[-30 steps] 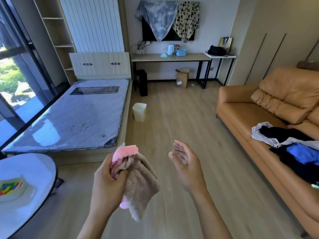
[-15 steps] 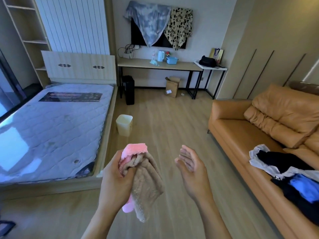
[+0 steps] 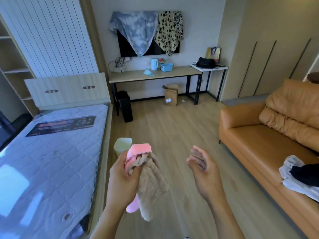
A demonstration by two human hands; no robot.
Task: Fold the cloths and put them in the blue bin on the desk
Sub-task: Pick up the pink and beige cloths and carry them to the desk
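My left hand (image 3: 123, 178) grips a bundle of two folded cloths held chest-high over the floor: a pink cloth (image 3: 139, 150) and a beige cloth (image 3: 151, 183) that hangs down from my fist. My right hand (image 3: 202, 168) is beside it, apart from the cloths, open with fingers spread and nothing in it. The small blue bin (image 3: 167, 67) stands on the long wooden desk (image 3: 153, 75) against the far wall, across the room from me.
A bare mattress (image 3: 51, 152) lies to my left, and an orange sofa (image 3: 259, 144) with a heap of clothes (image 3: 300, 176) stands on the right. A pale wastebasket (image 3: 121, 146), a black bin (image 3: 125, 106) and a cardboard box (image 3: 171, 94) stand on the wooden floor ahead.
The view has swung right and moved toward the desk; the round table at left is out of sight. Both hands keep the same pose, the left still holding the cloths.
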